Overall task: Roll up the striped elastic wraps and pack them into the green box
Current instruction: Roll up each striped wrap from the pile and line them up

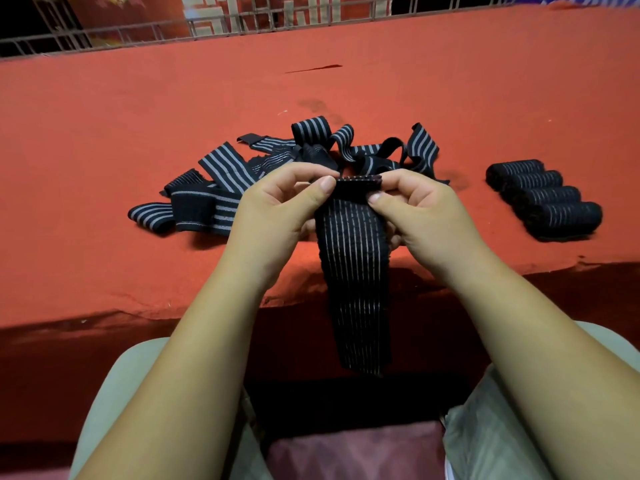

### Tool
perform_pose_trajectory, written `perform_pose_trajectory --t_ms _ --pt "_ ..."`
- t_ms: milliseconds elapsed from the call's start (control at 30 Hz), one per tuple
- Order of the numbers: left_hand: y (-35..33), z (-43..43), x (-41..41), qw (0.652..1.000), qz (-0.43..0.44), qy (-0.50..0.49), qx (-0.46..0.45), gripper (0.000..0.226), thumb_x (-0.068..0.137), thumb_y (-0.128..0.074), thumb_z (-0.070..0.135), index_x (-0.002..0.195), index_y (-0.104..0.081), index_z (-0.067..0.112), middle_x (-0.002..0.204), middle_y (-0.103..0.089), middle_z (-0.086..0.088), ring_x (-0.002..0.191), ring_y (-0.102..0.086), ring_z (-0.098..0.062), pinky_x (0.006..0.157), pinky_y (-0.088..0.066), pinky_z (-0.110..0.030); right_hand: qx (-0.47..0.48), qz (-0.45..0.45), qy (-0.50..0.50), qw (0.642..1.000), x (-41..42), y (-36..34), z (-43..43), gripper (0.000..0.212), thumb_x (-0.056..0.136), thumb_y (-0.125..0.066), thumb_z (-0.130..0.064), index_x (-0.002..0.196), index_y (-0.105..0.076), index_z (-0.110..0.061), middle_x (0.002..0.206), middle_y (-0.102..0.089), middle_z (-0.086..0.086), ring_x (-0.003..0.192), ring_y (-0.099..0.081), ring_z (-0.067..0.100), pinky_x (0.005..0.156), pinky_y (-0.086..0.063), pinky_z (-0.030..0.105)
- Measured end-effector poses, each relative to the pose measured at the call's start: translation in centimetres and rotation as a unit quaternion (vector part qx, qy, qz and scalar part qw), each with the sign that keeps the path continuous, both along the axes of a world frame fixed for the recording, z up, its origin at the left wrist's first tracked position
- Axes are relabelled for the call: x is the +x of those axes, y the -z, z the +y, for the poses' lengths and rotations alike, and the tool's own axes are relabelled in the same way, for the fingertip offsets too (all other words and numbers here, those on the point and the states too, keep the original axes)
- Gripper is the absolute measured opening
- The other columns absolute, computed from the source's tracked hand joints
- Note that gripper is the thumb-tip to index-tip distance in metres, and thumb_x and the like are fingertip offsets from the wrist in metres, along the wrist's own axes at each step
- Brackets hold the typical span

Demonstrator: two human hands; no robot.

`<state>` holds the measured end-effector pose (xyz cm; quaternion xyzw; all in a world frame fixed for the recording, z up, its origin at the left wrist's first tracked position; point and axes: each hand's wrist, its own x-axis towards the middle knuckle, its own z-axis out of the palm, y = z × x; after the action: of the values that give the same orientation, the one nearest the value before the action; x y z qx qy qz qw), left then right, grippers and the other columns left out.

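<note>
A striped wrap (353, 258) is hanging in front of the person, above the near edge of the table. Its top end is folding over into a narrow first turn between the two hands, and its long tail is dropping past the table edge toward the lap. The left hand (277, 209) is pinching the left corner of that folded end, thumb on the near face and curled fingers behind. The right hand (422, 209) is gripping the right corner the same way, thumb tip pressing on the dark band. Just beyond the hands a loose pile of unrolled wraps (277, 161) is lying tangled on the red cloth (138, 116), some strips looping upright, others lying flat and spreading out to the left. Well apart to the right, four rolled wraps (543, 199) are sitting side by side, touching, in a slanted row near the table edge. The cloth is draping over the front of the table. A metal railing (104, 36) is running along the far side. Pale trouser legs (114, 393) are showing below the forearms.
</note>
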<state>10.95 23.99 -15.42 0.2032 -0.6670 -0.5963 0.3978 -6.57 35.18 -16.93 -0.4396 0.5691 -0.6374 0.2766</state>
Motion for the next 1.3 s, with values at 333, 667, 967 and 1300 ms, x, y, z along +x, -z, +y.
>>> perform_pose_trajectory --t_ms 333,667,967,1300 --pt "0.8 0.0 0.1 0.999 -0.015 -0.024 -0.022 0.016 0.096 -0.074 0.000 0.100 -0.082 0.014 0.092 -0.078 -0.016 0.087 -0.073 -0.026 0.080 -0.060 -0.047 0.032 -0.051 -0.038 0.997 -0.1 -0.1 0.1 0.016 0.106 -0.061 -0.013 0.110 -0.076 -0.010 0.080 -0.064 0.003 0.070 -0.055 0.016 0.061 -0.048 0.031" --pt "1.1 -0.4 0.2 0.999 -0.033 -0.011 -0.004 0.028 0.098 -0.076 0.009 0.122 -0.077 0.023 0.092 -0.074 0.006 0.097 -0.070 -0.018 0.086 -0.060 -0.047 0.001 -0.004 -0.021 1.000 -0.3 0.3 -0.1 0.011 0.104 -0.067 -0.006 0.114 -0.071 -0.009 0.074 -0.073 -0.004 0.065 -0.066 0.010 0.060 -0.053 0.026" --pt "0.8 0.0 0.3 0.999 -0.025 -0.027 -0.006 0.023 0.095 -0.074 -0.003 0.106 -0.084 0.015 0.103 -0.080 -0.020 0.092 -0.075 -0.033 0.091 -0.059 -0.067 -0.016 0.001 -0.047 0.999 -0.2 0.2 0.1 0.023 0.104 -0.066 -0.004 0.114 -0.076 -0.021 0.089 -0.071 0.005 0.079 -0.065 0.015 0.071 -0.056 0.033" --pt "0.5 0.4 0.4 0.997 -0.040 0.047 0.039 0.018 0.107 -0.066 0.019 0.120 -0.076 0.013 0.117 -0.076 -0.016 0.107 -0.075 -0.022 0.090 -0.063 -0.041 -0.062 0.017 -0.014 0.998 -0.1 0.4 0.2 0.023 0.101 -0.068 0.002 0.114 -0.078 -0.015 0.098 -0.079 0.007 0.089 -0.074 0.017 0.078 -0.063 0.032"
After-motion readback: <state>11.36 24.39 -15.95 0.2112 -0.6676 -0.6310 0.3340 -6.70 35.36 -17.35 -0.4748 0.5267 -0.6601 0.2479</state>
